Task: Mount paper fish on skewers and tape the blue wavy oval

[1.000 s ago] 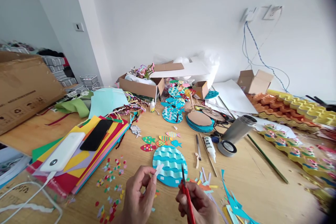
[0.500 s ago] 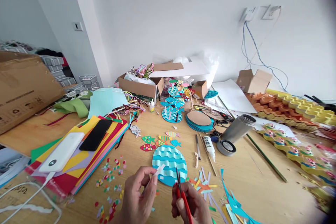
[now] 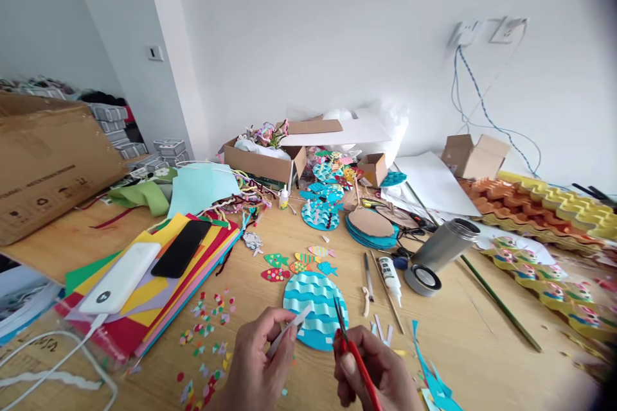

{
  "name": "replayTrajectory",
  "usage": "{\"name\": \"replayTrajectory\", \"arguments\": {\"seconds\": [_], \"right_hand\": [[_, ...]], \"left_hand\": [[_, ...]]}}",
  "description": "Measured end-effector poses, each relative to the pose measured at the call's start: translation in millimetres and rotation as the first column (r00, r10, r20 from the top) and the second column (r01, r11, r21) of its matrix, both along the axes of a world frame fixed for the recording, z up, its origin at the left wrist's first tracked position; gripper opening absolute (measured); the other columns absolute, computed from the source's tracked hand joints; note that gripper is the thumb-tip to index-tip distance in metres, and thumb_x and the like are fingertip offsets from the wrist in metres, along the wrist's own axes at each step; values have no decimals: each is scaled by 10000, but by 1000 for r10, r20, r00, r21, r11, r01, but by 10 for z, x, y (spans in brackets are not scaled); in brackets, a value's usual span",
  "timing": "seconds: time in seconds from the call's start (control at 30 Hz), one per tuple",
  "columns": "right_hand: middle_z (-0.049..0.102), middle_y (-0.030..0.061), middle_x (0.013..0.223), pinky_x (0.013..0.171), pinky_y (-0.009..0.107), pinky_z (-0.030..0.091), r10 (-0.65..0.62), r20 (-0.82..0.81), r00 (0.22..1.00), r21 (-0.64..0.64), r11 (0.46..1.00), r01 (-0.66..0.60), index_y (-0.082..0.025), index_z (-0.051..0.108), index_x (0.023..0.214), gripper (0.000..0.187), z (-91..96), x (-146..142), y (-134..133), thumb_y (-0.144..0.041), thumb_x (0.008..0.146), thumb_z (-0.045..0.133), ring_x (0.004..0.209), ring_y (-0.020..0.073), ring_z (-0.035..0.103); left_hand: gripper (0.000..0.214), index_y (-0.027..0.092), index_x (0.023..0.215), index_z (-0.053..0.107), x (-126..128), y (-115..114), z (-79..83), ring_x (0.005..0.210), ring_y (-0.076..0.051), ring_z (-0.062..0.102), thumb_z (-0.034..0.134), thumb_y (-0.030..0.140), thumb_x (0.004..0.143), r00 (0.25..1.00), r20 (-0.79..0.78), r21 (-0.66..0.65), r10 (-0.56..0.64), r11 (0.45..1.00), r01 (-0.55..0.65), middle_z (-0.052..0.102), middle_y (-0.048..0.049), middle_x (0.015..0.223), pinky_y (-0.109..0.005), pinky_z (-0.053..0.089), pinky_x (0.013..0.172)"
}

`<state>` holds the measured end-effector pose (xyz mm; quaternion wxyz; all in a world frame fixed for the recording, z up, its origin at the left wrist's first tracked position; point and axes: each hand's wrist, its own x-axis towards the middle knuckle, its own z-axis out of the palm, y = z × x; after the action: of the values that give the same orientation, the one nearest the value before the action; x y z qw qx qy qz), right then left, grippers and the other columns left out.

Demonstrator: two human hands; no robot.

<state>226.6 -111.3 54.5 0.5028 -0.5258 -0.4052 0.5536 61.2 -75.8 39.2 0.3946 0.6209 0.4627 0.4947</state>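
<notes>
Between the thumb and fingers of my left hand (image 3: 260, 356) is a narrow white strip (image 3: 303, 315), its free end pointing up and right. My right hand (image 3: 380, 366) grips red-handled scissors (image 3: 361, 366), blades pointing up and away, apart from the strip. Beyond both hands lies a round blue disc (image 3: 313, 338) with wavy light-blue bands; small white pieces lie near its lower edge. Several patterned paper fish (image 3: 276, 275) rest just past the disc. Colourful paper bits (image 3: 212, 327) are scattered left of my left hand.
Stacked coloured sheets (image 3: 144, 295) carry a black phone (image 3: 182, 248) and a white power bank (image 3: 120, 277) at left. To the right are a glue bottle (image 3: 389, 279), a steel flask (image 3: 446, 245), blue scraps (image 3: 431, 369) and a green stick (image 3: 501, 305). Egg trays (image 3: 535, 209) stand far right.
The scissors and my right hand have moved right, away from my left hand. More of the white strip shows between my left fingers. The whole view has shifted slightly.
</notes>
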Motion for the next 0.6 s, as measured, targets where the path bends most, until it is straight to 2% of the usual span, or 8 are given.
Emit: {"name": "replayTrajectory", "arguments": {"seconds": [0.1, 0.2, 0.3, 0.37, 0.47, 0.6], "right_hand": [[521, -7, 605, 460, 218, 402, 81, 7, 997, 36, 996, -81, -161, 523, 736, 435, 27, 30, 68, -578, 733, 646, 469, 85, 501], [530, -4, 575, 450, 208, 367, 120, -49, 992, 62, 991, -117, -169, 490, 723, 442, -135, -21, 105, -600, 788, 565, 451, 82, 497], [537, -6, 569, 433, 197, 345, 156, -88, 984, 26, 988, -154, -169, 472, 727, 460, -327, -86, 98, -617, 779, 565, 423, 73, 494], [540, -10, 571, 427, 193, 347, 182, -80, 980, -14, 983, -184, -168, 465, 727, 466, -387, -96, 83, -616, 764, 586, 413, 68, 493], [542, -11, 572, 422, 189, 357, 202, -50, 978, -61, 977, -205, -168, 457, 717, 475, -363, -65, 64, -620, 753, 596, 412, 66, 494], [532, -19, 554, 418, 185, 372, 191, -22, 981, -86, 978, -192, -162, 458, 706, 504, -281, -45, 50, -642, 723, 610, 407, 60, 484]], "left_hand": [[206, 166, 862, 598, -21, 11, -17, 407, -58, 419, 486, 337, 885, 997, -48, 39, -55, 998, 57, 487, 41, 490, -136, 318, 398], [164, 172, 884, 592, -56, 28, -30, 403, -62, 431, 483, 295, 885, 989, -124, 108, -85, 989, 98, 509, 37, 509, -140, 334, 393], [95, 184, 875, 591, -74, 45, -37, 443, -71, 505, 510, 234, 867, 978, -207, 229, -26, 971, 75, 563, 29, 554, -139, 390, 437], [68, 192, 880, 594, -75, 54, -44, 511, -83, 572, 533, 194, 848, 965, -257, 329, 46, 944, 42, 612, 18, 608, -144, 434, 499], [90, 197, 901, 596, -74, 68, -63, 594, -103, 624, 551, 164, 831, 944, -302, 441, 134, 897, 14, 655, 5, 677, -165, 468, 572], [94, 194, 899, 595, -70, 85, -98, 587, -109, 625, 547, 149, 832, 930, -326, 491, 170, 871, 13, 659, 0, 677, -182, 471, 580]]}}
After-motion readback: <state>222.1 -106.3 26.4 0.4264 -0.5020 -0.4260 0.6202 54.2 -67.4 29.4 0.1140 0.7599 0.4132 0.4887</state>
